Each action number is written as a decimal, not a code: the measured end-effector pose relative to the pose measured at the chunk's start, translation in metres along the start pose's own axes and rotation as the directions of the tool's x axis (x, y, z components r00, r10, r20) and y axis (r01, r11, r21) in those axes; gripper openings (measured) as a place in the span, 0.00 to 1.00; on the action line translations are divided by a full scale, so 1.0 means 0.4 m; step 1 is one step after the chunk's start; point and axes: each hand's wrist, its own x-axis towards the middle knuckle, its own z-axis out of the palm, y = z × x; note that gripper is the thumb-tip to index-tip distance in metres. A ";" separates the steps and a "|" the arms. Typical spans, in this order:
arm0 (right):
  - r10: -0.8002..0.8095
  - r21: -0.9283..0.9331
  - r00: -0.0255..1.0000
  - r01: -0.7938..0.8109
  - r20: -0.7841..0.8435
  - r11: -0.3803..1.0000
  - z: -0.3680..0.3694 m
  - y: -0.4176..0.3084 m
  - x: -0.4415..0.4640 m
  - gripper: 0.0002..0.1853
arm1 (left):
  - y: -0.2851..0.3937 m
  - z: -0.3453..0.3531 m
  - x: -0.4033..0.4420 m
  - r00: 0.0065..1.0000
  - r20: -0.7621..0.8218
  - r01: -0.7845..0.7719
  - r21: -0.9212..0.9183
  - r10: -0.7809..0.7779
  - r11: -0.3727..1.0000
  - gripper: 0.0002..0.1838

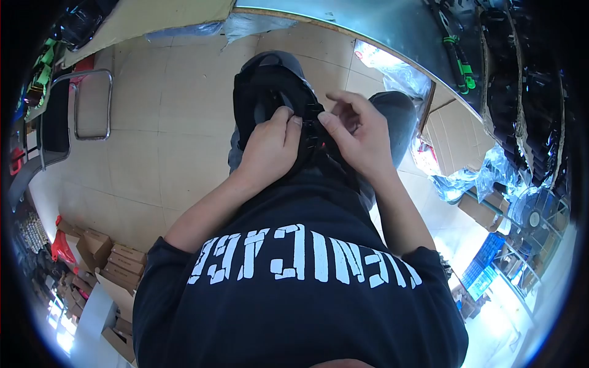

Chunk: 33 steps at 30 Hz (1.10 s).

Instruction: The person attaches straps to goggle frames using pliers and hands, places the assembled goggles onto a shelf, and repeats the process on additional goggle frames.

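A black fabric item [250, 95] with an opening in it lies over my knee and lap. On its near part, my left hand [272, 145] has thumb and forefinger pressed together, pinching the black material. Just to the right, my right hand [361, 132] is at the item's right edge, thumb tip against a row of small dark loops or hooks [313, 116]. Its other fingers are curled and raised. Whatever small part lies between its thumb and fingers cannot be made out.
A table [343, 21] spans the top, with green-handled tools [461, 64] at its right. Black items in cardboard dividers stand far right. A metal-framed chair [58, 122] is at left, cardboard boxes [126, 260] at lower left, and a fan [532, 214] at right.
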 end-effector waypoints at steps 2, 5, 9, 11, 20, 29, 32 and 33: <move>-0.238 -0.016 0.962 0.238 -0.132 0.971 -0.003 -0.046 0.020 0.13 | 0.021 0.010 0.012 1.000 0.018 0.016 -0.011 -0.016 1.000 0.14; -0.319 -0.156 0.940 0.300 -0.119 0.941 -0.011 -0.046 0.049 0.12 | 0.046 0.019 0.020 0.995 -0.020 -0.097 -0.084 0.096 0.992 0.12; -0.341 -0.132 0.936 0.330 -0.081 0.935 -0.070 -0.060 0.058 0.10 | 0.083 -0.045 0.004 0.961 -0.170 -0.232 -0.079 0.216 0.969 0.13; -0.319 -0.111 0.946 0.311 -0.063 0.944 -0.093 -0.063 0.052 0.10 | 0.103 -0.109 0.020 0.648 -0.378 -0.580 0.316 0.661 0.750 0.19; -0.393 -0.130 0.917 0.383 -0.067 0.915 -0.089 -0.098 0.006 0.07 | 0.063 -0.100 0.049 0.904 -0.037 -0.426 -0.016 0.426 0.904 0.30; -0.380 -0.147 0.920 0.364 -0.099 0.920 -0.086 -0.089 -0.024 0.06 | 0.075 -0.092 0.039 0.854 -0.096 -0.517 -0.040 0.512 0.855 0.26; -0.449 -0.104 0.887 0.439 -0.111 0.892 -0.085 -0.091 -0.017 0.06 | 0.074 -0.094 0.034 0.858 -0.103 -0.509 -0.032 0.504 0.860 0.25; -0.445 -0.096 0.890 0.436 -0.100 0.895 -0.085 -0.093 -0.017 0.07 | 0.074 -0.094 0.032 0.859 -0.102 -0.508 -0.034 0.503 0.861 0.25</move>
